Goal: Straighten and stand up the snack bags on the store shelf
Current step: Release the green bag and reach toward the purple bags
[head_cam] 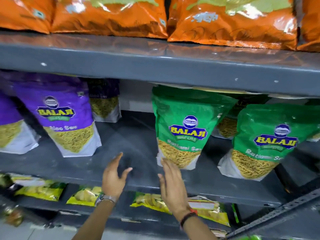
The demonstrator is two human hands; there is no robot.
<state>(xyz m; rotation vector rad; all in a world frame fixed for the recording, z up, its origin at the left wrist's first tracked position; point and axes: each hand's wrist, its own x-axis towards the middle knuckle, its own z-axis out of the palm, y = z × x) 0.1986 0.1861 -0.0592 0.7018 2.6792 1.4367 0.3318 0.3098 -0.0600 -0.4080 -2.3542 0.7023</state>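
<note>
- Reaching toward the middle shelf of a dark grey store rack, a person's two bare hands hover with fingers spread, gripping nothing.
- Left hand, with a wristwatch on its wrist, hangs over the bare stretch of shelf between the purple and green bags.
- Right hand, a red-and-black band at its wrist, has its fingertips just at the lower left corner of the nearest green snack bag; actual contact cannot be told through the motion blur.
- That green bag stands upright, leaning a little; a second green bag stands to its right, with further bags behind.
- A purple snack bag stands tilted at left, another purple bag at the frame edge and one deeper back.
- Orange bags line the shelf above; yellow-green packets lie on the shelf below.
</note>
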